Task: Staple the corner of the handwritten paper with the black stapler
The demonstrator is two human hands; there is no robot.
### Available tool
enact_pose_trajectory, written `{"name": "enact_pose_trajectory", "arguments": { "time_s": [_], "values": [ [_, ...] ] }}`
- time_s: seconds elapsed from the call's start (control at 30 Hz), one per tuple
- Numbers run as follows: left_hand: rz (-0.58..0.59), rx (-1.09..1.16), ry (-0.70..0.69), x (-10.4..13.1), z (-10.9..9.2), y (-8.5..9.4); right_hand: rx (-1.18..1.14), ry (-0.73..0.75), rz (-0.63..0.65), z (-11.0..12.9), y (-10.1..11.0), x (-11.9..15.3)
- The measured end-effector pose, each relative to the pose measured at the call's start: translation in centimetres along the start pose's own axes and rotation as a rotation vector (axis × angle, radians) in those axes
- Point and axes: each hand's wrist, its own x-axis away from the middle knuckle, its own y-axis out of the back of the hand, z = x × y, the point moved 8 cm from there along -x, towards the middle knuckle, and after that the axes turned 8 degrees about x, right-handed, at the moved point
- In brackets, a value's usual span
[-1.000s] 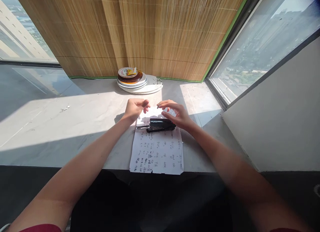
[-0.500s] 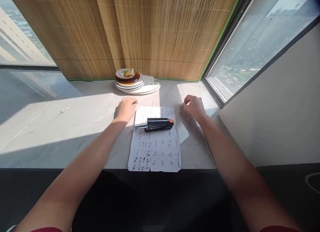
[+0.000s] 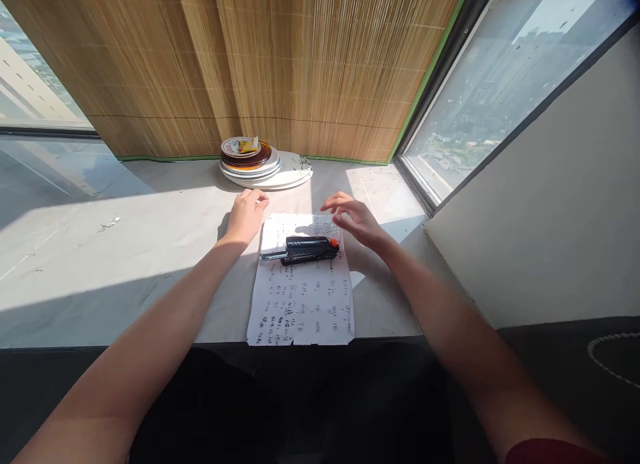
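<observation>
A black stapler (image 3: 310, 249) with an orange end lies crosswise on a sheet of handwritten paper (image 3: 300, 304). Beyond the paper's upper left corner rests my left hand (image 3: 247, 214), its fingers curled together in a pinch. What they hold, if anything, is too small to make out. Over the paper's upper right edge hovers my right hand (image 3: 353, 219), fingers apart and holding nothing. Its shadow falls on the paper near the stapler.
A stack of plates (image 3: 250, 164) with a small yellow packet (image 3: 249, 145) on top stands by the bamboo blind (image 3: 270, 71). The grey sill (image 3: 165, 251) is bordered by a white wall (image 3: 565, 204) at right. Small scraps (image 3: 110, 223) lie at left.
My right hand has moved left, from beside the paper to above its upper right edge, and its fingers have spread. My left hand stays near the paper's upper left corner.
</observation>
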Motion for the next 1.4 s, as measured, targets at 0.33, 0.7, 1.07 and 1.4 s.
{"name": "enact_pose_trajectory", "arguments": {
  "time_s": [0.33,0.7,1.07,1.4],
  "values": [
    [0.046,0.761,0.019,0.7,-2.3,-0.8,0.173,0.012,0.112,2.0,-3.5,0.7],
    [0.342,0.387,-0.223,2.3,-5.4,-3.4,0.311,-0.109,0.037,-0.1,-2.3,0.4],
    [0.408,0.316,-0.332,2.8,-5.8,-3.9,0.345,-0.117,0.088,-0.2,-2.4,0.5],
    [0.383,0.123,-0.636,3.5,-7.1,-3.9,0.298,-0.143,0.093,-0.7,-1.6,0.4]
  ]
}}
